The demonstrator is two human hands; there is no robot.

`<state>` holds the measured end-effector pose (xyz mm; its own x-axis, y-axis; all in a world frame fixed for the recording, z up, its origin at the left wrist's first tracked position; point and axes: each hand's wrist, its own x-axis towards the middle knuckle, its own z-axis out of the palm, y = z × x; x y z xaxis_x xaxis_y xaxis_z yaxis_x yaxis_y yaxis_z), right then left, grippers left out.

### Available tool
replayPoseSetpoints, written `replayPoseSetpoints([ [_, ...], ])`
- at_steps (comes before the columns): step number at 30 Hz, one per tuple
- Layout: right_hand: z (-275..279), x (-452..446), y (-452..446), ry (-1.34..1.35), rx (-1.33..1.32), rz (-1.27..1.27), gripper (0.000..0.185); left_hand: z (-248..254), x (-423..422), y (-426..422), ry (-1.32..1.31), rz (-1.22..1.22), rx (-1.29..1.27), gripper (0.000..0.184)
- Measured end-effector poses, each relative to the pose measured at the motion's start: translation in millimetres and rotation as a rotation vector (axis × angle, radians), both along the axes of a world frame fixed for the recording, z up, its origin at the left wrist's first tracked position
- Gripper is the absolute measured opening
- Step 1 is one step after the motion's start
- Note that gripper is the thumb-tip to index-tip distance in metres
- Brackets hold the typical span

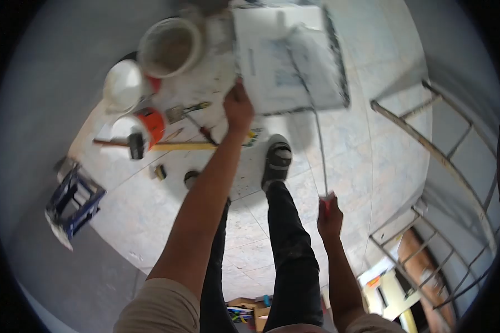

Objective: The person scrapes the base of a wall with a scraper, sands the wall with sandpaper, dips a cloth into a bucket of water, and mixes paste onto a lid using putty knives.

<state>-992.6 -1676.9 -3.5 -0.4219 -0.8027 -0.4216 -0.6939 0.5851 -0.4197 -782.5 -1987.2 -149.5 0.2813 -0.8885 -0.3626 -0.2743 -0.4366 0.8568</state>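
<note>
My right hand (330, 219) is closed round the red handle of a paint roller (321, 144). Its long thin metal rod reaches forward over a white paint tray (247, 94) with dark smeared edges. The roller's head is blurred, pale against the white inside of the tray. At the tray's near left edge, my left hand (239, 111) is closed with its fingers on the rim; the fingertips are partly hidden. Just left of that hand lie a wide paintbrush (176, 114) and a tool with a dark red handle (206, 133).
Left stand a large bucket (193, 58), a white bucket (122, 86) and an orange-and-white bucket (154, 126). A hammer (136, 145) and a yellow strip (183, 146) lie nearby. A blue frame-like object (75, 202) rests by the left wall; metal ladder-like frames (416, 132) stand right.
</note>
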Motion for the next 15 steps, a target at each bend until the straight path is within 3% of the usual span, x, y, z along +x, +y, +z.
replayPoseSetpoints([
  [3,65.5,27.9,1.7,-0.002,0.101,0.035,0.029,34.1,56.2,24.0,-0.141,0.035,-0.154,0.049],
  [5,99.1,44.7,8.8,0.008,0.214,0.095,0.029,75.6,92.5,38.4,0.146,0.054,-0.083,0.048],
  [7,131.7,74.4,6.8,0.052,0.265,0.180,0.030,95.8,137.6,53.7,0.150,0.079,-0.092,0.047],
  [15,190.3,151.6,5.8,-0.002,0.211,0.336,0.025,148.8,259.3,91.3,0.137,0.227,0.011,0.045],
])
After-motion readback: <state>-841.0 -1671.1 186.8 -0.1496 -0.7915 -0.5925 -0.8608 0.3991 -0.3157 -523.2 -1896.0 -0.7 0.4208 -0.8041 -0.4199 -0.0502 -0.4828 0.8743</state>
